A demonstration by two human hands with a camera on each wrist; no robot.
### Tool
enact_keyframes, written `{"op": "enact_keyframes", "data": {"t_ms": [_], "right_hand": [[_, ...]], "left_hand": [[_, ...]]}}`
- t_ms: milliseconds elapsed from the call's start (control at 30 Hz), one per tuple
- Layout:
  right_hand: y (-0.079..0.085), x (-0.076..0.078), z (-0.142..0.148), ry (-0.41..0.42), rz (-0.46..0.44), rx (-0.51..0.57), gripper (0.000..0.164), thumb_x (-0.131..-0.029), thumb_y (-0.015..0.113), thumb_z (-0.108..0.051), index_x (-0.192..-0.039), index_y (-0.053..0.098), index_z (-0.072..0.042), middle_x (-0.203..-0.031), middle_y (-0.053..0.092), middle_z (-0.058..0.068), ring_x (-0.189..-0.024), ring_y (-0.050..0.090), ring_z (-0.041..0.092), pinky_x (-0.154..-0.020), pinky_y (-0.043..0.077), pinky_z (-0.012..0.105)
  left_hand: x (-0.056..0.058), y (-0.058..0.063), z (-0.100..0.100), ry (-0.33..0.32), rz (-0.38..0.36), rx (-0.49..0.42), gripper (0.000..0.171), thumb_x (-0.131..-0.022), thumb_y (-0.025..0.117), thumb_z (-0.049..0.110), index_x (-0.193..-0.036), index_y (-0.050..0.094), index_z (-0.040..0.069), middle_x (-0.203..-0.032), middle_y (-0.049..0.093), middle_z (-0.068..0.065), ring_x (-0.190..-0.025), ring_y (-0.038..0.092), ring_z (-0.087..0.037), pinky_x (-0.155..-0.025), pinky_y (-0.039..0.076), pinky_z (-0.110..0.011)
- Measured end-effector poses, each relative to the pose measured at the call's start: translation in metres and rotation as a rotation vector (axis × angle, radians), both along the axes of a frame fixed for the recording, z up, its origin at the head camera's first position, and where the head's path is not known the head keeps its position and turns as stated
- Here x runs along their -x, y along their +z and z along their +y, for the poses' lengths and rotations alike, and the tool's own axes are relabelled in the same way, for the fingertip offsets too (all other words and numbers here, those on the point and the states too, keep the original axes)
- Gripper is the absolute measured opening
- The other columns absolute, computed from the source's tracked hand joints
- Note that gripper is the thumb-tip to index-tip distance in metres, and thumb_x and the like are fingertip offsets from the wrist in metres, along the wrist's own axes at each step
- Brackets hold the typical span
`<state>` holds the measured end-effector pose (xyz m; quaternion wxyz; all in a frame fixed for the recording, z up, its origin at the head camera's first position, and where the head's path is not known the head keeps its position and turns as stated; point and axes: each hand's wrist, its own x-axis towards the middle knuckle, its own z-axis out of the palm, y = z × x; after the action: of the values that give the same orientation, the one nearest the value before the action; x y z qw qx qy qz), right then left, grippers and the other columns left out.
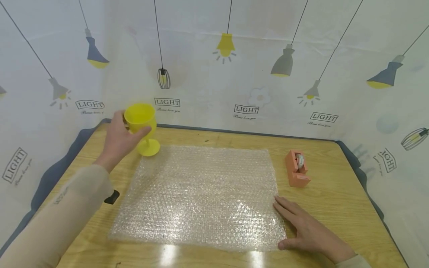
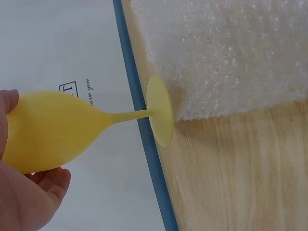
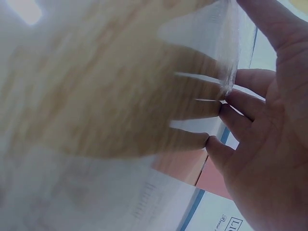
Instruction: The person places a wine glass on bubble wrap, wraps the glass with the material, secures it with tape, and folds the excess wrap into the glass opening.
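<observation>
A yellow goblet (image 1: 147, 128) stands upright in my left hand (image 1: 117, 139), whose fingers and thumb curl round its bowl. In the left wrist view the stem and round foot of the goblet (image 2: 130, 116) show below the hand (image 2: 29, 202). Its foot is at the far left corner of a sheet of bubble wrap (image 1: 201, 193); whether it touches, I cannot tell. My right hand (image 1: 310, 230) lies with spread fingers at the sheet's right edge, fingertips touching it. From the right wrist view, the fingers of this hand (image 3: 264, 139) look nearly straight.
An orange tape dispenser (image 1: 297, 178) with a roll of tape stands on the wooden table (image 1: 335, 186), right of the bubble wrap. A white wall covering (image 1: 201, 37) printed with lamps rises behind the table. A small black item (image 1: 112, 197) shows beside the left sleeve.
</observation>
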<state>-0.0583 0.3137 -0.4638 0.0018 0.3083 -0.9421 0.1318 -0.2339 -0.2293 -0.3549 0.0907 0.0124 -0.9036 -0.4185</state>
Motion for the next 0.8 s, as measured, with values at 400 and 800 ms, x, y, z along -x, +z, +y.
{"op": "enact_keyframes", "data": {"t_ms": [400,800], "right_hand": [[0.000,0.000,-0.001,0.005,-0.012,-0.002,0.107,-0.077,0.072,-0.073,-0.155,0.046,-0.004,-0.164,0.038,0.013,-0.140,0.045,0.039,-0.102,0.051,0.056],[0.000,0.000,-0.002,-0.007,-0.009,-0.007,0.107,-0.076,0.072,-0.073,-0.155,0.046,-0.006,-0.164,0.038,0.011,-0.141,0.044,0.038,-0.109,0.046,0.042]], "left_hand": [[-0.008,-0.009,0.003,-0.041,-0.012,0.020,0.095,-0.090,0.078,0.047,-0.155,0.027,-0.001,-0.147,0.045,-0.024,-0.133,0.047,-0.042,-0.110,0.043,-0.061],[-0.016,-0.014,0.009,-0.073,0.012,0.044,0.090,-0.091,0.079,0.040,-0.154,0.030,0.000,-0.144,0.047,-0.022,-0.129,0.048,-0.040,-0.109,0.044,-0.061]]}}
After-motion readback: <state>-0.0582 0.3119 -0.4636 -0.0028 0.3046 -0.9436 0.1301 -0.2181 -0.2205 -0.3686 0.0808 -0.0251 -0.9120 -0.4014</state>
